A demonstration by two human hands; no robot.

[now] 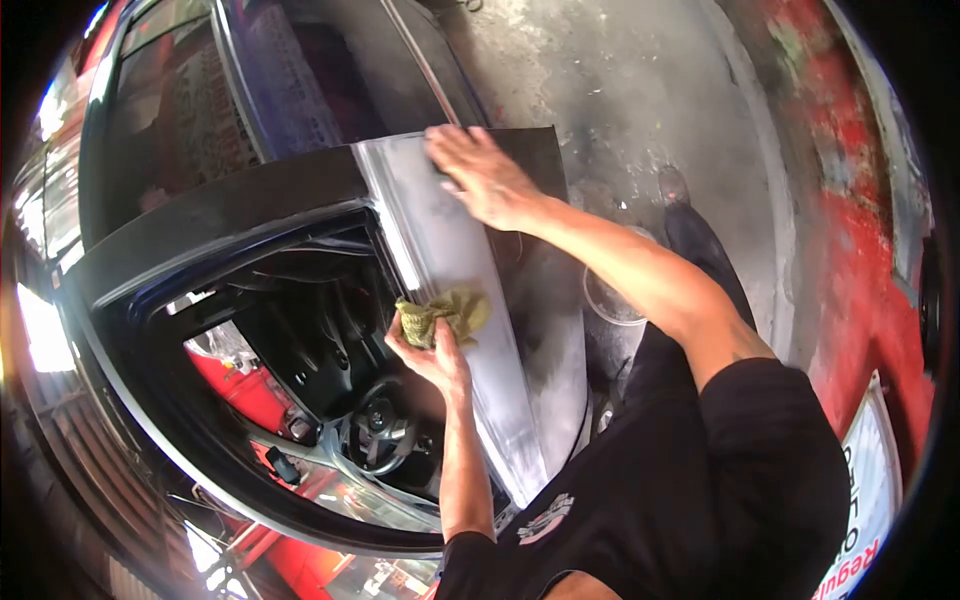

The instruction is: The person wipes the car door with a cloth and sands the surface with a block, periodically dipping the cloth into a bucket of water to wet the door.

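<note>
A crumpled yellow-green cloth point(443, 317) is held in my left hand point(432, 357), its fingers and thumb closed round it, beside the window opening of a car door. The loose end of the cloth hangs over the door's grey, shiny panel point(470, 275). Farther along the same door, my right hand point(480, 178) lies flat at the upper end of the grey strip, fingers stretched out and slightly blurred. Nothing shows under or between its fingers.
Through the window opening a steering wheel point(380, 425) is visible. The dark car body point(190, 120) extends to the upper left. A round container point(612, 298) stands on the concrete floor point(640, 110) beside my leg. Red wall point(850, 230) and a lettered banner point(870, 490) are at the right.
</note>
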